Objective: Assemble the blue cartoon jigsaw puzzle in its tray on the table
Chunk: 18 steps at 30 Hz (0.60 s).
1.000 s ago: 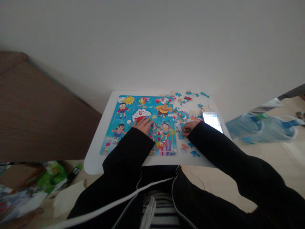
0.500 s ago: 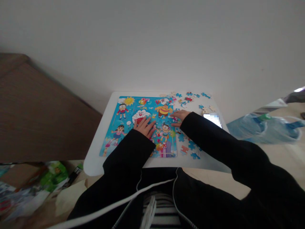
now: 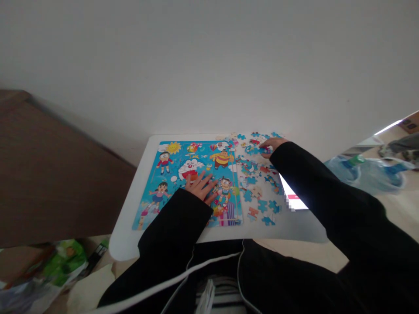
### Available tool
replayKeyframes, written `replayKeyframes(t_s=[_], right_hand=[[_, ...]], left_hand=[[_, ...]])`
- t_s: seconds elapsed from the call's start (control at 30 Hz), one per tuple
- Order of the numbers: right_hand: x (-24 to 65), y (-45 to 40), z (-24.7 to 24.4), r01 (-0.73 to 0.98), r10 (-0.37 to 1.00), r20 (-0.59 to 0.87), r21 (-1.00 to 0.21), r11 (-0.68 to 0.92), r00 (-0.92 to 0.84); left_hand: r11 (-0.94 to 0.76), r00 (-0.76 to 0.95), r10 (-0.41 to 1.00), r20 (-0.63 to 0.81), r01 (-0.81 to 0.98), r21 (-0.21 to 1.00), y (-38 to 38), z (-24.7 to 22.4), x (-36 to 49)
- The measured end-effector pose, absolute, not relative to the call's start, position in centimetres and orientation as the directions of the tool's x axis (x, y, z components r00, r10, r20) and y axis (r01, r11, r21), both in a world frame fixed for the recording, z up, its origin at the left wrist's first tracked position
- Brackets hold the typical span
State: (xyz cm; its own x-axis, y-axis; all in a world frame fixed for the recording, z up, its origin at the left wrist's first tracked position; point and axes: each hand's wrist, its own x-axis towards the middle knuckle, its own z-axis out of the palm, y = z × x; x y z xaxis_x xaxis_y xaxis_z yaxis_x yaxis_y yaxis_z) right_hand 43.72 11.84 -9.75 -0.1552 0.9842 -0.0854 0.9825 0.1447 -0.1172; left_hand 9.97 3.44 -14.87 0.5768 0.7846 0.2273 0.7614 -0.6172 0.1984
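Note:
A blue cartoon puzzle board (image 3: 181,213) lies flat on the white table, printed with several characters, a sun and balloons. My left hand (image 3: 200,187) rests palm down on its middle, fingers spread, covering part of the white-faced figure's lower body. To the right of the board, loose jigsaw pieces (image 3: 251,179) are scattered, mostly blue, some showing a pale back. My right hand (image 3: 273,145) is over the far right pieces, its fingers stretched leftwards and thumb apart, touching or just above them. No piece shows clearly between those fingers.
A phone with a lit screen (image 3: 293,196) lies partly under my right sleeve on the white table (image 3: 126,226). A wall stands behind, a brown wooden cabinet (image 3: 62,174) at left. Plastic water bottles (image 3: 376,174) stand at right; bags (image 3: 65,261) lie on the floor at left.
My right hand has moved right and away from the board's edge to the loose pieces. More of the phone screen now shows. My left hand stays on the board while the view has shifted slightly.

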Motion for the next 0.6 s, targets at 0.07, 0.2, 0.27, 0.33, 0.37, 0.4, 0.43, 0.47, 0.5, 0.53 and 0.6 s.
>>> replayKeyframes(t_s=[0.07,0.2,0.27,0.33,0.37,0.4,0.43,0.47,0.5,0.53,0.6], right_hand=[[45.0,12.5,-9.7,0.978,0.98,-0.107,-0.141,0.153,-0.168],[46.0,13.2,-9.9,0.96,0.965,-0.134,-0.199,0.196,-0.225],[47.0,13.4,-9.7,0.971,0.992,-0.054,-0.218,0.102,-0.117],[48.3,13.3,-9.4,0.976,0.998,-0.026,-0.209,-0.065,0.061],[49.0,13.2,-9.3,0.971,0.989,-0.054,-0.193,-0.142,0.134],[49.5,13.0,-9.3,0.966,0.978,-0.101,-0.169,-0.197,0.182],[49.9,12.7,-9.4,0.962,0.965,-0.155,-0.145,-0.232,0.209],[50.1,12.5,-9.6,0.959,0.954,-0.199,-0.126,-0.253,0.225],[50.2,12.2,-9.9,0.958,0.944,-0.233,-0.112,-0.265,0.234],[50.1,12.0,-10.3,0.956,0.936,-0.256,-0.107,-0.274,0.24],[50.0,11.9,-11.0,0.943,0.925,-0.287,-0.146,-0.3,0.25]], left_hand=[[-0.622,0.581,0.781,0.228,0.756,0.206,3.5,-14.9,9.9],[-0.626,0.58,0.776,0.248,0.755,0.196,3.5,-15.0,9.7],[-0.631,0.585,0.771,0.254,0.756,0.174,3.5,-15.1,9.6],[-0.637,0.592,0.763,0.259,0.756,0.15,3.5,-15.1,9.6],[-0.64,0.595,0.76,0.262,0.755,0.14,3.5,-15.2,9.6],[-0.643,0.598,0.757,0.265,0.754,0.135,3.5,-15.2,9.6],[-0.645,0.6,0.754,0.267,0.752,0.132,3.6,-15.2,9.6],[-0.647,0.601,0.752,0.269,0.751,0.13,3.6,-15.3,9.5],[-0.648,0.602,0.751,0.271,0.751,0.128,3.6,-15.3,9.5],[-0.649,0.602,0.749,0.277,0.75,0.125,3.7,-15.4,9.5],[-0.653,0.603,0.744,0.289,0.748,0.119,3.7,-15.5,9.4]])
